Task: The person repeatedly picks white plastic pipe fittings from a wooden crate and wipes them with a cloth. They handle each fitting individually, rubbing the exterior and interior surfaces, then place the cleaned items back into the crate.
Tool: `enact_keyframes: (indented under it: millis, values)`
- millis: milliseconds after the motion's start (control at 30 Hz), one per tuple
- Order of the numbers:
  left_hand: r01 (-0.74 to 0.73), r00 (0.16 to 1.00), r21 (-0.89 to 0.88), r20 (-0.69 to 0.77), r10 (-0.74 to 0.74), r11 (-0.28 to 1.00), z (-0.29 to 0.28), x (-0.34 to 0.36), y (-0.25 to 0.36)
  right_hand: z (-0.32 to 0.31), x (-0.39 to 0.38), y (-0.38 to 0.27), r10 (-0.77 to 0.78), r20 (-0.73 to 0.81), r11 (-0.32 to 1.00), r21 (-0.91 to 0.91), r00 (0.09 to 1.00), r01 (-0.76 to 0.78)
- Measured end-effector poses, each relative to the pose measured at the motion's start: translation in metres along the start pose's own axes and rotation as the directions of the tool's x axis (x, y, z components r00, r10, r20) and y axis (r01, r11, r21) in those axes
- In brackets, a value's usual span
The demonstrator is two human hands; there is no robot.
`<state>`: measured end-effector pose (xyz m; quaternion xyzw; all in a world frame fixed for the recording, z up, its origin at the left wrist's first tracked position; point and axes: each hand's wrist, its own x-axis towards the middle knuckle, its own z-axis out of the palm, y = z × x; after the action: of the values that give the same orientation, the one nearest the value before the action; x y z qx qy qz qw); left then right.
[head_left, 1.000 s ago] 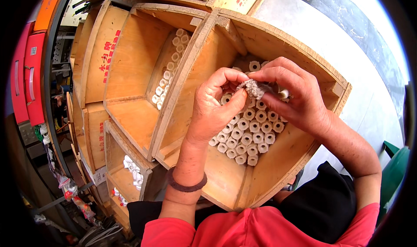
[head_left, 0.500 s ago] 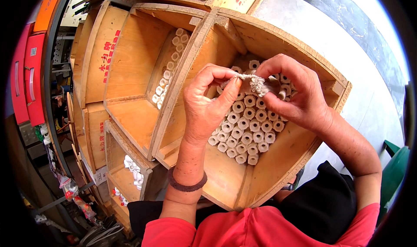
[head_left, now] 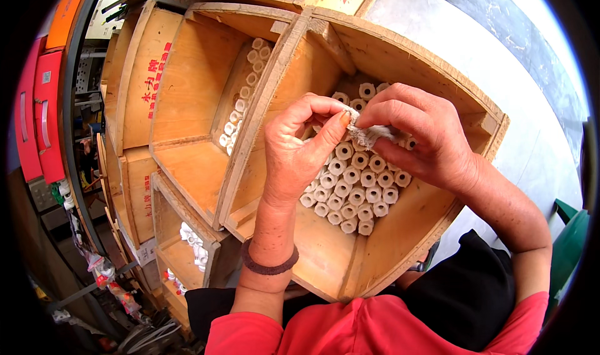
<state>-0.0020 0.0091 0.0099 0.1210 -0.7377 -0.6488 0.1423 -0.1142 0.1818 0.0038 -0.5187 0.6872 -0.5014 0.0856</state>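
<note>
Delicately, a fuzzy grey strand (head_left: pixel 372 134) is pinched by the left grip (head_left: pixel 297 145) and right grip (head_left: pixel 430 137); beneath both, white fittings (head_left: pixel 357 195) are contained in a wooden box (head_left: pixel 414 212).

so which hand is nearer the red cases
Left. The left hand is to the right of the red cases, across the wooden boxes; the right hand is farther right.
</note>
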Motion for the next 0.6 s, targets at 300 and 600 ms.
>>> enact_keyframes:
  millis: [300,600]
  values:
    - [-0.021,0.994,-0.041,0.109,0.025,0.999,-0.006,0.001,-0.002,0.003,-0.001,0.002,-0.043,-0.030,0.998,-0.036,0.999,0.042]
    - [-0.066,0.984,0.014,0.168,0.063,0.998,-0.011,0.001,-0.001,0.005,-0.001,0.001,0.043,-0.058,0.999,0.011,0.997,-0.042]
